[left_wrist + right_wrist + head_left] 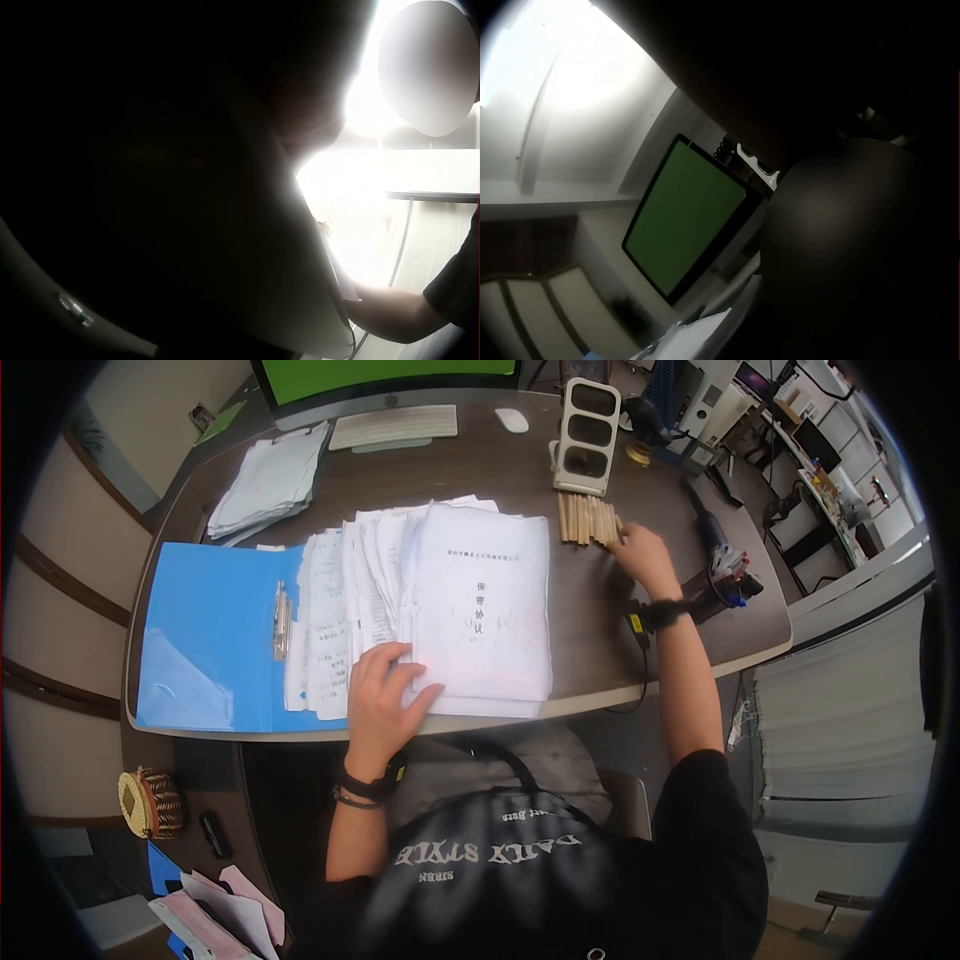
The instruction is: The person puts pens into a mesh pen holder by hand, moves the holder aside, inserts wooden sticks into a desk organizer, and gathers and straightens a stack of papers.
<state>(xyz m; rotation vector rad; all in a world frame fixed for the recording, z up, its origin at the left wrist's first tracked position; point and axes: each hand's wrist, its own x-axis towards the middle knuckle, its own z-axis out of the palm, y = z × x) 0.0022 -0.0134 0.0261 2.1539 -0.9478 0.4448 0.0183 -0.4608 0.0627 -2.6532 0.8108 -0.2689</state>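
Observation:
My left hand (381, 688) rests at the near left edge of a thick paper stack (500, 630), fingers loosely bent and spread. The stack's white top sheet bears printed Chinese characters. Under and left of it, handwritten sheets (325, 610) fan out over an open blue binder (205, 625) with a metal clip (283, 620). My right hand (647, 558) reaches to the desk's far right, its bent fingertips right at the right end of a row of short tan sticks (585, 518); I cannot tell whether it pinches one. Both wrist views are mostly dark, hiding the fingers.
A white organizer with three openings (588, 435) stands just behind the sticks. A mouse (512, 421), keyboard (393, 427) and green-screened monitor (390, 375) line the back. More papers (268, 482) lie back left. A power tool (722, 550) lies at the right edge.

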